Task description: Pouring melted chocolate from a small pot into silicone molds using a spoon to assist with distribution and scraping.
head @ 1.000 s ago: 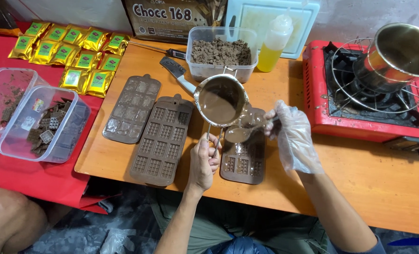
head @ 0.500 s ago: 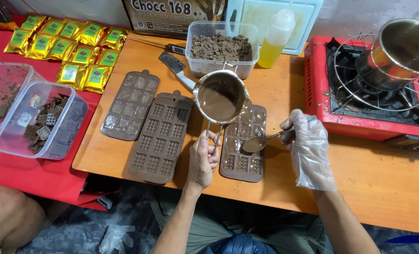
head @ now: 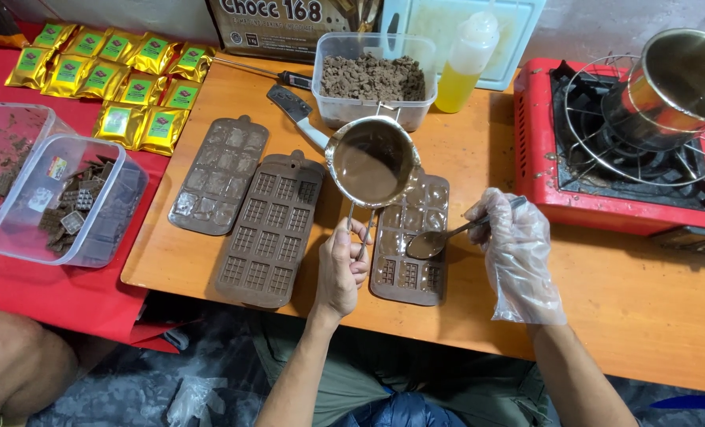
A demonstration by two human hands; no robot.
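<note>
My left hand (head: 341, 269) grips the wire handle of a small metal pot (head: 372, 162) of melted chocolate, held above the top of a brown chocolate mould (head: 413, 245). My right hand (head: 514, 245), in a clear plastic glove, holds a metal spoon (head: 432, 242) with chocolate in its bowl over the middle of that mould. Two more brown moulds lie to the left: a grid-pattern one (head: 270, 229) and a larger-celled one (head: 219, 174).
A red gas stove (head: 550, 170) with a steel pot (head: 677, 83) stands at the right. Behind are a tub of chocolate crumbs (head: 372, 79), a yellow squeeze bottle (head: 463, 63) and a knife (head: 293, 111). Gold packets (head: 123, 79) and clear tubs (head: 60, 198) sit left on red cloth.
My right hand drew the spoon away from the pot, out to the right and down over the mould. The pot stayed held above the mould's top.
</note>
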